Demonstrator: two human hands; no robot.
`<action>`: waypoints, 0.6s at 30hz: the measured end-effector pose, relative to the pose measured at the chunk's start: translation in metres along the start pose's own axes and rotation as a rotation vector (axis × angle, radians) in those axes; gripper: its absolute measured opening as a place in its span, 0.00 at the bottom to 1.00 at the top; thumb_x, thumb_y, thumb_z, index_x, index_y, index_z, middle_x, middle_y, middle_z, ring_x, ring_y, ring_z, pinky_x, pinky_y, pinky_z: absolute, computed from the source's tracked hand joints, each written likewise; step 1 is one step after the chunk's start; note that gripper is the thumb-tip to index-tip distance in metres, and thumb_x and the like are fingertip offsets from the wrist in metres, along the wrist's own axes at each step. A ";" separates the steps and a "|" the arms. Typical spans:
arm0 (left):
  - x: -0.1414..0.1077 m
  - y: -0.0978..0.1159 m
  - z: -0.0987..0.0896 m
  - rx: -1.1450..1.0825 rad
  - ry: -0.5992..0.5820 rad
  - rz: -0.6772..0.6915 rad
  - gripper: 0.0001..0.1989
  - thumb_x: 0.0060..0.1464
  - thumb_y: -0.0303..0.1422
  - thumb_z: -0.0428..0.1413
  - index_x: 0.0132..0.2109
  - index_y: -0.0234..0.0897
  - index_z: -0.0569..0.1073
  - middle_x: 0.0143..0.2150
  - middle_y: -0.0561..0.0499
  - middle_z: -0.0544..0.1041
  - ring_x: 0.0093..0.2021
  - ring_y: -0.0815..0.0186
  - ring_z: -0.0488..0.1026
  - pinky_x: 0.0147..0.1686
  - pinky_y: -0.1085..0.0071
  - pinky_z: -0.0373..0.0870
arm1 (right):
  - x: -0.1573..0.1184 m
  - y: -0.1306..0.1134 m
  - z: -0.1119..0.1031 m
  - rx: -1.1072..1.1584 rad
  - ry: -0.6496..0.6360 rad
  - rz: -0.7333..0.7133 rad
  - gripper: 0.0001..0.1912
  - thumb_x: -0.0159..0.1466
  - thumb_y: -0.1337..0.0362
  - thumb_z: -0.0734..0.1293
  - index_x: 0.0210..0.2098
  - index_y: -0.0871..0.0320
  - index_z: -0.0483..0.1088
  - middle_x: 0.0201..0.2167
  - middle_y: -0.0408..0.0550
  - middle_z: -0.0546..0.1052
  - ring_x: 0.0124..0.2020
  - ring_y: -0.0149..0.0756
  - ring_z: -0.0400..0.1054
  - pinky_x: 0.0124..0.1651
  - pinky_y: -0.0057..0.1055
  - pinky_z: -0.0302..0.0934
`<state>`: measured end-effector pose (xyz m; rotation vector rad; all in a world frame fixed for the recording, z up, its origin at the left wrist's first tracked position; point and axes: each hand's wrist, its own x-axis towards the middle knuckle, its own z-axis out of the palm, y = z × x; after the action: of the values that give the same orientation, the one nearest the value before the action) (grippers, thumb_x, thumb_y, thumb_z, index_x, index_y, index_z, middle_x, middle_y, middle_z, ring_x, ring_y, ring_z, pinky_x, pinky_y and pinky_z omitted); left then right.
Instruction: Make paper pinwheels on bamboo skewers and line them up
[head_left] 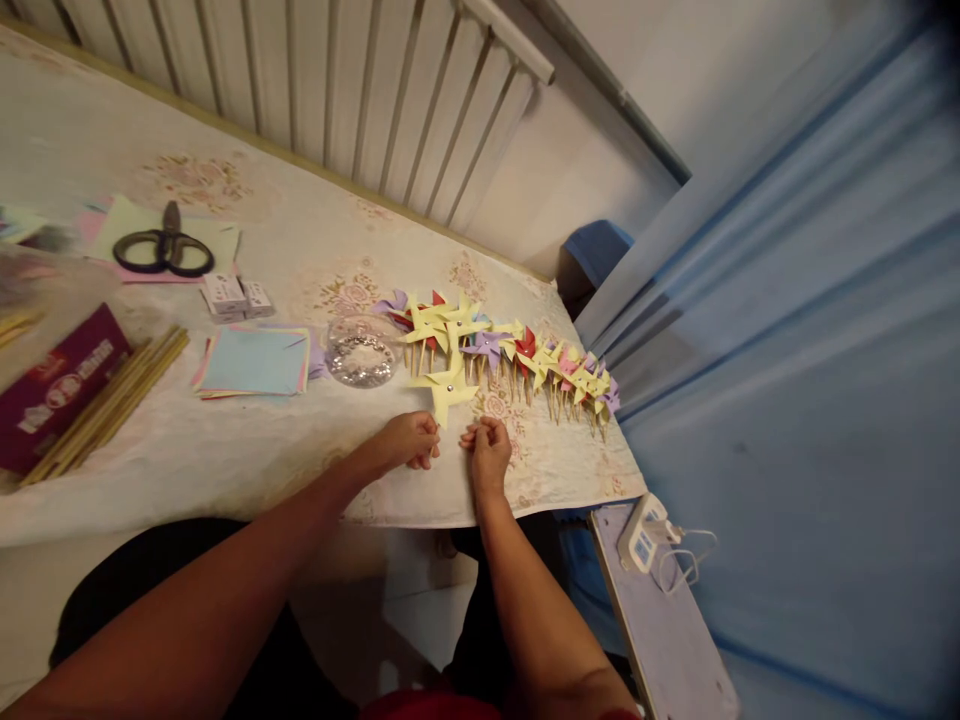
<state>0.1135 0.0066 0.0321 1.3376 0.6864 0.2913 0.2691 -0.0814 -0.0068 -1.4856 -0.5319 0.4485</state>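
Observation:
My left hand (411,440) is closed at the table's front part, just below a yellow paper pinwheel (448,388); its fingers appear pinched round the pinwheel's stick, which is mostly hidden. To its right, my right hand (489,445) has its fingers curled, and nothing can be made out in it. Behind both hands lies a long row of pinwheels (487,346) in yellow, purple, red and pink, their thin sticks pointing toward me. A clear round dish of small shiny pieces (362,360) stands left of the row.
Left on the flowered tablecloth (300,240) are stacked paper squares (255,362), small boxes (225,296), black scissors (165,245), wooden sticks (112,405) and a purple box (64,385). A power strip (645,535) rests on a stool (667,630), beside a blue curtain (787,380).

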 end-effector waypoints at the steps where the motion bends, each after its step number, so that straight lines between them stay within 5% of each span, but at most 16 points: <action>1: 0.000 0.000 0.000 0.008 -0.019 -0.011 0.10 0.41 0.36 0.56 0.32 0.38 0.66 0.27 0.50 0.77 0.22 0.67 0.72 0.22 0.73 0.63 | 0.005 0.002 -0.002 -0.005 0.035 -0.019 0.12 0.57 0.61 0.64 0.40 0.56 0.67 0.28 0.38 0.75 0.23 0.27 0.68 0.27 0.24 0.65; 4: 0.001 -0.004 -0.001 0.034 -0.063 -0.026 0.09 0.41 0.34 0.55 0.31 0.38 0.66 0.27 0.50 0.77 0.21 0.67 0.72 0.22 0.73 0.63 | 0.011 0.005 -0.005 -0.075 0.101 -0.102 0.16 0.59 0.61 0.63 0.46 0.56 0.68 0.34 0.41 0.76 0.27 0.27 0.69 0.29 0.23 0.64; 10: 0.000 -0.006 0.000 0.075 -0.102 -0.028 0.07 0.43 0.35 0.54 0.31 0.38 0.67 0.26 0.51 0.77 0.19 0.70 0.67 0.20 0.73 0.58 | 0.002 0.000 -0.007 -0.333 0.071 -0.372 0.22 0.61 0.65 0.60 0.54 0.56 0.71 0.52 0.55 0.75 0.48 0.36 0.71 0.51 0.33 0.66; 18: -0.001 -0.004 -0.002 0.113 -0.112 0.011 0.09 0.46 0.39 0.55 0.32 0.38 0.68 0.25 0.52 0.76 0.18 0.71 0.62 0.20 0.73 0.53 | -0.003 -0.008 -0.007 -0.425 0.045 -0.382 0.21 0.62 0.68 0.58 0.52 0.56 0.71 0.56 0.57 0.73 0.61 0.41 0.65 0.65 0.44 0.59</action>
<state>0.1107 0.0067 0.0283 1.4545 0.6087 0.1874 0.2704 -0.0896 0.0011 -1.7408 -0.8936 -0.0027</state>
